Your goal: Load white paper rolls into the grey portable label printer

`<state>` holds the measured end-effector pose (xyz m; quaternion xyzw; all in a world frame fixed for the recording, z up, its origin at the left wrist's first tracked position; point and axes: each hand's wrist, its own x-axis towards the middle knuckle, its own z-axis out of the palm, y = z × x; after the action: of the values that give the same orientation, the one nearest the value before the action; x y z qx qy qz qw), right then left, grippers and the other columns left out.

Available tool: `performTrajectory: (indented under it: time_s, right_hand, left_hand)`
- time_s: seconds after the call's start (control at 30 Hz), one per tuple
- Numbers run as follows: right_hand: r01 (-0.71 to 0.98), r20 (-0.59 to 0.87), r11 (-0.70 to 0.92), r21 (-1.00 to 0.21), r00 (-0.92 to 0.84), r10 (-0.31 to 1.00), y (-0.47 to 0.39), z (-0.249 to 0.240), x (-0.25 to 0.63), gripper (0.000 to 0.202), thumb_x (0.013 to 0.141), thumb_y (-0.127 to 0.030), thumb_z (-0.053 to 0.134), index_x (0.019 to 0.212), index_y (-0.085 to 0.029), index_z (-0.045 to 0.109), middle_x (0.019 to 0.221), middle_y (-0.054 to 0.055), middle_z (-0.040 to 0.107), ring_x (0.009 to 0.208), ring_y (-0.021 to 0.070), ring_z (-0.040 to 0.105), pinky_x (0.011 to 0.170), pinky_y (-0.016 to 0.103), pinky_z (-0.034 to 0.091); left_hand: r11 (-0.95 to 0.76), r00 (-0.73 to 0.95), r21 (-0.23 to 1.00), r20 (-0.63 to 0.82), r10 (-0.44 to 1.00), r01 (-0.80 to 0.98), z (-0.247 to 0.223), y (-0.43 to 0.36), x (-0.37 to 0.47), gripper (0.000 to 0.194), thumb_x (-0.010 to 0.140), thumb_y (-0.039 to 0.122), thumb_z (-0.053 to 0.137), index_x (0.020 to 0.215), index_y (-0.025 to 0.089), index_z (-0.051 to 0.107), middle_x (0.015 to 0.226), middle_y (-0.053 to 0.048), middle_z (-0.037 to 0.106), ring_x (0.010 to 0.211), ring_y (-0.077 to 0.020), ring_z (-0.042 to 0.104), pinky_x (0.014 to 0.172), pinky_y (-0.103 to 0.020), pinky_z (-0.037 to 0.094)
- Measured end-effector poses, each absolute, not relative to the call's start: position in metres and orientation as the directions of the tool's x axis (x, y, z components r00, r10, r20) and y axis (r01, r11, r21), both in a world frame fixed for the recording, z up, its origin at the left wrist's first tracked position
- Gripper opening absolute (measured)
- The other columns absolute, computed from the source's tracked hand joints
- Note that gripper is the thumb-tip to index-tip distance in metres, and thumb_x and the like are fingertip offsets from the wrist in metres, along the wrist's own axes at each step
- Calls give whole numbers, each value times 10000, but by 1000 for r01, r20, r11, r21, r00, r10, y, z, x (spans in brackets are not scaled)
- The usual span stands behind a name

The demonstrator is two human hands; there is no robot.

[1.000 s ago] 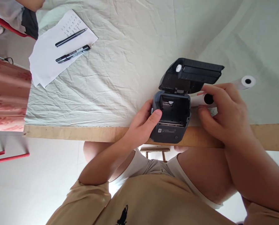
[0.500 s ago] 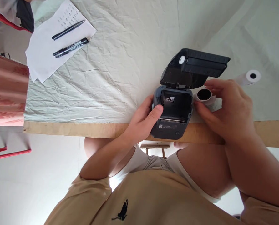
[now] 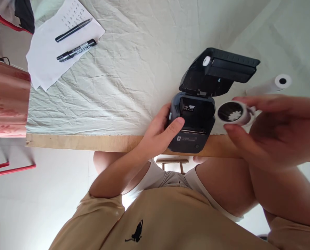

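Note:
My left hand [image 3: 162,130] grips the left side of a dark label printer [image 3: 194,121], its thumb over the body's near edge. The printer's lid [image 3: 222,71] stands raised, and the paper bay inside shows a small printed sticker on its wall. To the right of the bay, my right hand [image 3: 277,128] pinches a label roll [image 3: 245,114] between thumb and fingers. The roll's dark hollow core faces me, with a pale toothed shape inside it. Roll and printer are apart.
Behind my right hand lies another white paper roll [image 3: 271,85]. Sheets of paper [image 3: 42,59] at the far left bear a pen [image 3: 73,30] and a black marker [image 3: 76,50]. A wrinkled pale cloth [image 3: 129,69] covers the table up to its wooden front edge [image 3: 79,141].
My right hand has lifted the roll and tilted its core toward me, shifting slightly right and nearer. My left hand stays on the printer.

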<state>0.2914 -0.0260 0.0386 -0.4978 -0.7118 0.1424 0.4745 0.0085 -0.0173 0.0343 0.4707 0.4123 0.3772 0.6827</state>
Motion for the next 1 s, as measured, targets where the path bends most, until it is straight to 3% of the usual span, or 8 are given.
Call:
performTrajectory:
  time_s: [0.07,0.17,0.27,0.4,0.5,0.67,0.9,1.0]
  right_hand:
    - [567,604,565,-600,-141,784,-30,46,276,153,1143,-344,916,1091,-329,773,1211,47,977,998,274,969,780,466,813]
    - [613,731,665,-426,-200,653,-24,48,253,219,1139,-116,832,1096,-316,752,1225,-7,991,1031,232,978,822,418,819]
    - [656,781,683,-321,-225,583,-12,45,242,295,1092,-35,851,1145,-305,747,1229,-22,998,1031,222,976,830,401,811]
    - [653,734,684,-327,-281,619,-12,48,247,341,1102,-35,833,1216,-344,742,1298,-39,994,1080,243,983,854,443,810]
    - [691,650,630,-356,-301,698,-20,51,256,323,1115,-137,849,1301,-393,785,1337,-24,985,1125,303,985,901,521,829]
    - [779,524,498,-381,-262,810,-21,47,259,54,1186,-326,830,1176,-375,850,1274,31,984,1131,345,966,940,593,822]
    - [626,635,641,-445,-285,718,-11,43,253,232,1143,-122,816,1125,-351,851,1205,-29,980,1076,276,952,917,498,761]
    - [614,682,683,-395,-302,666,-13,44,252,234,1125,-100,849,1137,-331,816,1173,-51,979,1046,249,931,850,452,695]
  left_hand:
    - [248,393,960,-179,902,-131,33,-16,8,723,1119,847,889,1509,246,794,1612,-131,896,1577,-384,822,1358,-493,685]
    - [202,413,966,-120,903,-160,31,-15,7,696,1115,846,890,1455,244,813,1629,-137,895,1589,-397,817,1375,-497,676]
    - [185,417,969,-102,903,-162,28,-14,5,714,1118,856,879,1480,244,816,1646,-141,889,1599,-403,813,1401,-514,662]
    - [212,428,962,-121,895,-172,28,-17,4,758,1114,831,901,1581,242,802,1683,-149,871,1618,-412,805,1397,-503,666]
    - [257,426,953,-168,889,-161,30,-18,5,792,1111,841,894,1631,253,786,1701,-151,866,1657,-431,786,1388,-498,682]
    - [265,428,950,-174,887,-162,33,-17,6,833,1066,858,937,1609,242,799,1699,-157,871,1678,-451,776,1415,-523,676]
    - [292,401,944,-211,891,-153,39,-16,9,803,1025,871,975,1526,258,841,1585,-143,915,1693,-455,774,1409,-545,698]
    - [304,389,942,-229,892,-142,39,-16,10,761,1030,860,976,1494,270,848,1533,-134,927,1670,-453,791,1366,-549,723]
